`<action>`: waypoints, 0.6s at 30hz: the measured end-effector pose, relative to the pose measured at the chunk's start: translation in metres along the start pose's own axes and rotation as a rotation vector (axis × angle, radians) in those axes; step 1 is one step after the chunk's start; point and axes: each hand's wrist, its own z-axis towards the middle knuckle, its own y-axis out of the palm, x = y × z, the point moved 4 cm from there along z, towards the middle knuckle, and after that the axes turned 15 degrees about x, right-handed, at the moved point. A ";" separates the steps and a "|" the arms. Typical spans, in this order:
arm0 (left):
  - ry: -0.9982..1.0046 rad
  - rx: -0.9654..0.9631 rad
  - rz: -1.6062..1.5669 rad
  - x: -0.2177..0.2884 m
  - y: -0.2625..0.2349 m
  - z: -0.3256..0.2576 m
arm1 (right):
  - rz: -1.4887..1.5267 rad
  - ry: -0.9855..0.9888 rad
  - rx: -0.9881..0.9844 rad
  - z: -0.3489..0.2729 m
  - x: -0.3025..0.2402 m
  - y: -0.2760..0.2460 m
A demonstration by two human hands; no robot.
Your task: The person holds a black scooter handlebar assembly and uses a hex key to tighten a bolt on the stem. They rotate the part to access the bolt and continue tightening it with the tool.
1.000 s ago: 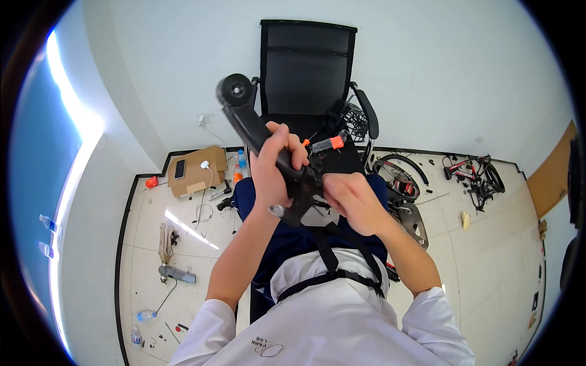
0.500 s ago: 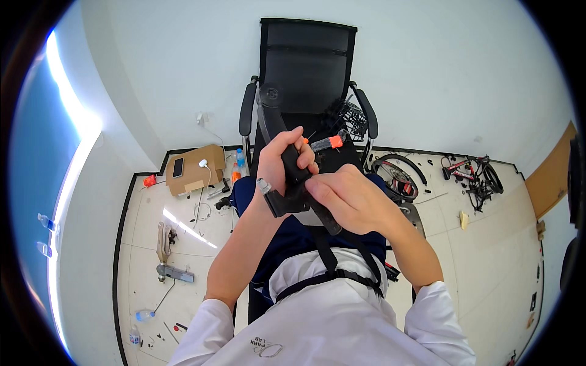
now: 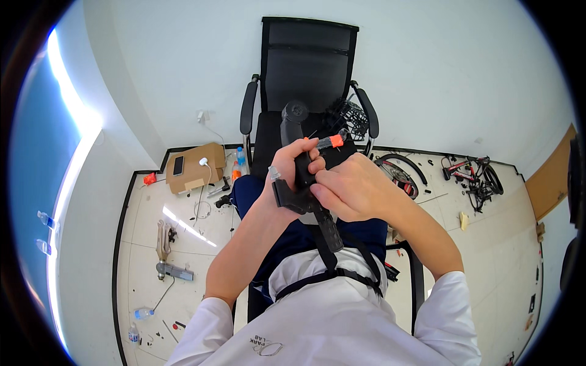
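A long, black curved part (image 3: 293, 129) with a round disc-like end hangs over my lap, its textured lower end pointing toward my belly. My left hand (image 3: 285, 161) wraps around its middle, fingers curled over the shaft. From its left side juts a black bracket (image 3: 290, 198) with a pale, clear-looking tip (image 3: 274, 174). My right hand (image 3: 354, 189) is closed, thumb and fingertips pressed against the right side of the part near the bracket. Whatever those fingertips pinch is hidden. Beyond my hands, an orange-ended tube (image 3: 332, 141) lies on the chair seat.
A black mesh office chair (image 3: 308, 67) faces me, with a black basket (image 3: 348, 116) on it. Left on the floor are a cardboard piece (image 3: 195, 168) with a phone, bottles and a metal fork-like part (image 3: 163, 241). A wheel (image 3: 400, 177) and bike frame (image 3: 473, 174) lie right.
The black part has tipped more upright and slid down toward me, its round end lower and further right. My right hand has shifted slightly up and turned. My left hand still grips the shaft.
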 end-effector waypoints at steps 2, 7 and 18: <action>0.021 0.050 -0.012 -0.004 -0.001 0.001 | -0.067 -0.042 0.003 -0.005 0.005 0.004; 0.075 0.181 -0.065 -0.010 0.005 -0.009 | 0.051 0.043 0.123 -0.013 0.024 0.019; -0.057 0.107 -0.144 -0.007 0.001 -0.006 | 0.013 -0.128 0.228 -0.011 0.011 0.010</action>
